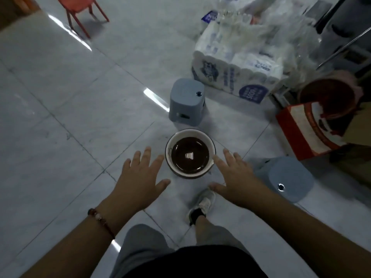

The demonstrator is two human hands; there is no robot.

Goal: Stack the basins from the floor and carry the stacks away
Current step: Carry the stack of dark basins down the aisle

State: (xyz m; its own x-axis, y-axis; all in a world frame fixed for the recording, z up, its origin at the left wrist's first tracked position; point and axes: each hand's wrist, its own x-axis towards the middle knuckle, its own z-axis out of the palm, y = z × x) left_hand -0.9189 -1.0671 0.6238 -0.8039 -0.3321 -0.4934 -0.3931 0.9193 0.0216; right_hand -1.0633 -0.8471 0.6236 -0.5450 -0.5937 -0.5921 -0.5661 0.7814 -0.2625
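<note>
A round basin (190,154) with a white inner wall and a dark brown bottom stands on the tiled floor in front of me. My left hand (140,178) hovers just left of it with fingers spread, holding nothing. To the basin's right, my right hand (233,177) is spread the same way, its fingertips near the rim. Another brown basin (327,98) sits tilted at the far right on a red box.
A blue-grey stool (186,101) stands just behind the basin, and a second stool (289,178) lies to the right. A red box (309,129), packs of paper rolls (236,71) and a red chair (80,9) are around. My shoe (201,205) is below the basin.
</note>
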